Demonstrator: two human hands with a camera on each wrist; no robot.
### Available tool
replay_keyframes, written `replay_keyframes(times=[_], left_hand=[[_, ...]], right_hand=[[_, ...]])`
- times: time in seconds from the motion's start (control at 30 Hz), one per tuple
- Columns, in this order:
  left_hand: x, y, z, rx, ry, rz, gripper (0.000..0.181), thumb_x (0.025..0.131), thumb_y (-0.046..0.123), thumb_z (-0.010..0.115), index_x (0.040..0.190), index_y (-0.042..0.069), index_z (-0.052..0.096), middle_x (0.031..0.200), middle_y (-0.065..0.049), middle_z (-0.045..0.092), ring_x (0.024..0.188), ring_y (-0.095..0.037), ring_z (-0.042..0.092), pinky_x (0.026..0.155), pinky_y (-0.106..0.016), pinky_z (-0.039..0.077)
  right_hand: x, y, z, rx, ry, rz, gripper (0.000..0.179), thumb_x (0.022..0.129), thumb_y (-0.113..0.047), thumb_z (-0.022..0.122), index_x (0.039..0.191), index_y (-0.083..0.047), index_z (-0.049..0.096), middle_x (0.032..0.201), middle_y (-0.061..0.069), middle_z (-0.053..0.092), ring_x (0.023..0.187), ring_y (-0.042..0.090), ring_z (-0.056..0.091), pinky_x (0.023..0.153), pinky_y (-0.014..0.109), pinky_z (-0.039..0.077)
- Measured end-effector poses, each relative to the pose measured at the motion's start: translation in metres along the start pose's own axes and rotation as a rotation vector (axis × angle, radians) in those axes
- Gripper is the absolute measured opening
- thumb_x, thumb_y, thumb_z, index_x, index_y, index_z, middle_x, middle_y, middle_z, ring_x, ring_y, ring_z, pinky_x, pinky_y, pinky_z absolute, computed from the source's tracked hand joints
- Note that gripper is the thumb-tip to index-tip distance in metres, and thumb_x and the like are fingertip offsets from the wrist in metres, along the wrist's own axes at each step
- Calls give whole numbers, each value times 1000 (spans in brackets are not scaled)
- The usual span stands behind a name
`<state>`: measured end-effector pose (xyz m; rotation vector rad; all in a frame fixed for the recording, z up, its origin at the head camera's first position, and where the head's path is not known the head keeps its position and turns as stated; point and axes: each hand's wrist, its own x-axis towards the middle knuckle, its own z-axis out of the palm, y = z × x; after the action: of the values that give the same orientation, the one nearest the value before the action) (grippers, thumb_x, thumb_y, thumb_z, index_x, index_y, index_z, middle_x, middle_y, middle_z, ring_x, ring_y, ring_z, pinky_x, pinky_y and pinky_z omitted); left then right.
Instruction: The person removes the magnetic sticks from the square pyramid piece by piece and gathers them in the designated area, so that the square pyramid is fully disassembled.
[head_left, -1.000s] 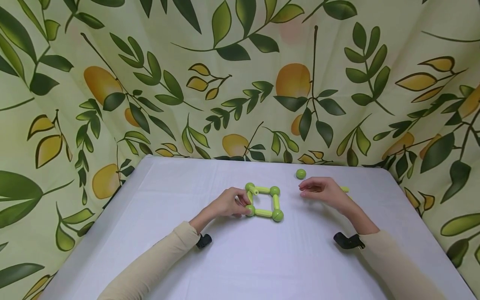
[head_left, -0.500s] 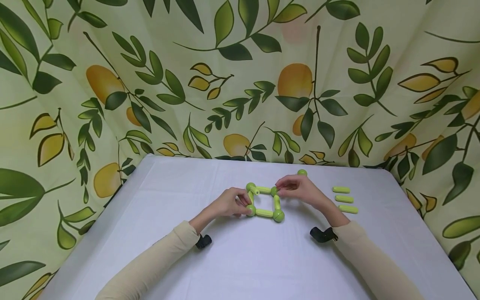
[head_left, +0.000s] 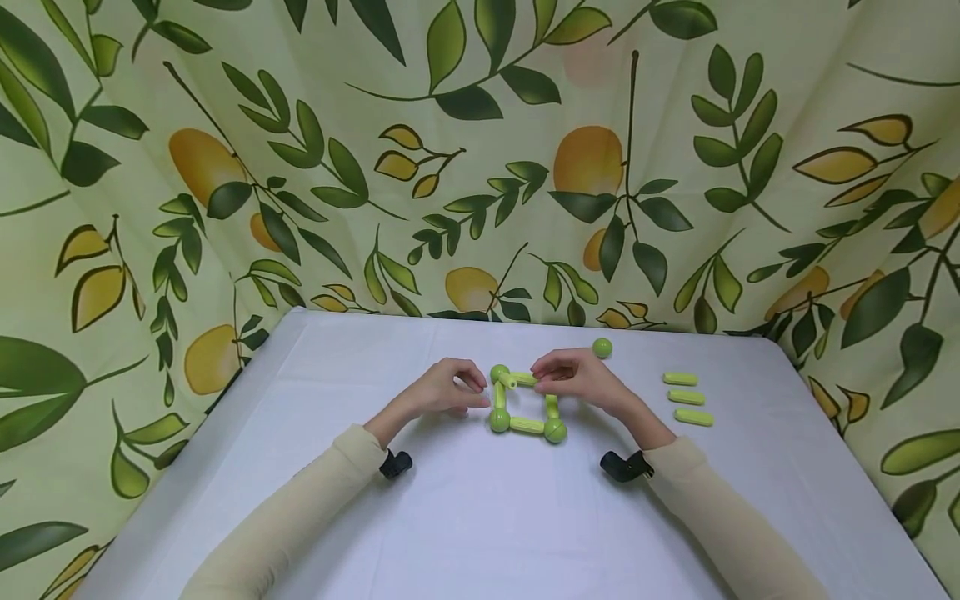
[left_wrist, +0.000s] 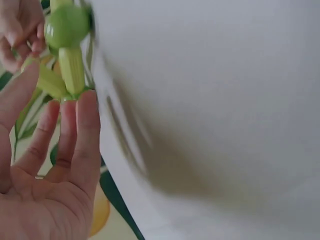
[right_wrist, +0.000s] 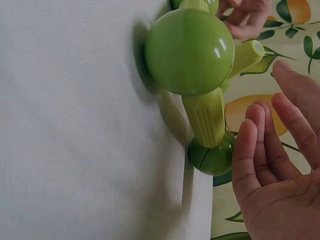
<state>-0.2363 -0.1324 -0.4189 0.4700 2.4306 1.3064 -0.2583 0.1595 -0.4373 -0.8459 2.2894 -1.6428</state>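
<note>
A square made of green balls and yellow-green rods lies on the white table; its front rod (head_left: 527, 426) joins the two near balls. From the far-left ball (head_left: 499, 372) a further rod (head_left: 512, 382) sticks out, its end free. My left hand (head_left: 442, 387) hovers beside the square's left side, fingers loosely bent and apart from it. My right hand (head_left: 581, 377) is at the far-right corner and hides that ball in the head view. In the right wrist view its fingers (right_wrist: 246, 150) are spread next to a ball (right_wrist: 212, 155), with nothing between thumb and fingers.
A loose green ball (head_left: 602, 347) rests behind my right hand. Three loose rods (head_left: 686, 397) lie in a column at the right. A leaf-and-fruit patterned curtain (head_left: 480, 208) hangs behind the table (head_left: 465, 517) and along its sides.
My right hand has come left from near the loose rods to the square's far-right corner, uncovering the rods. My left hand has let go of the near-left ball and drawn back left.
</note>
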Motion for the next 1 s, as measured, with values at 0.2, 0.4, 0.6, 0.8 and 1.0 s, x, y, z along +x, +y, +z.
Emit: replay_keyframes(times=[0.2,0.4,0.6,0.8,1.0], left_hand=[[16,-2,-10,-25,28,-1,33,88,11,82,115,-2,67,106,-10,67,81,-20,66,71,-35,60],[34,-5,-9,-13,25,43,40,88,8,82,123,-1,67,114,-13,68,83,-20,69,72,-34,59],[48,-3,-6,74,-17,143,37,88,5,81,122,-1,69,114,-12,70,98,-24,66,77,-30,56],[53,-4,-4,102,-31,159,27,89,2,78,116,2,74,111,-6,72,110,-25,61,78,-28,54],[55,-4,-4,98,-30,139,24,90,1,77,115,3,74,111,-6,72,106,-23,60,73,-27,55]], right_hand=[[7,1,8,-2,-16,-12,31,85,-5,83,114,3,72,107,15,71,94,27,67,83,28,55],[16,-2,14,-50,-28,-12,33,83,-7,86,112,-1,73,102,8,72,91,25,68,82,30,56],[21,-4,20,-66,-35,-16,30,82,-6,86,109,-2,74,98,6,72,88,24,68,80,31,57],[24,-6,26,-91,-35,6,28,83,-8,86,108,-1,74,101,8,71,88,25,66,80,31,56],[25,-6,29,-114,-26,27,28,84,-9,86,108,-1,74,102,10,71,89,27,65,81,32,55]])
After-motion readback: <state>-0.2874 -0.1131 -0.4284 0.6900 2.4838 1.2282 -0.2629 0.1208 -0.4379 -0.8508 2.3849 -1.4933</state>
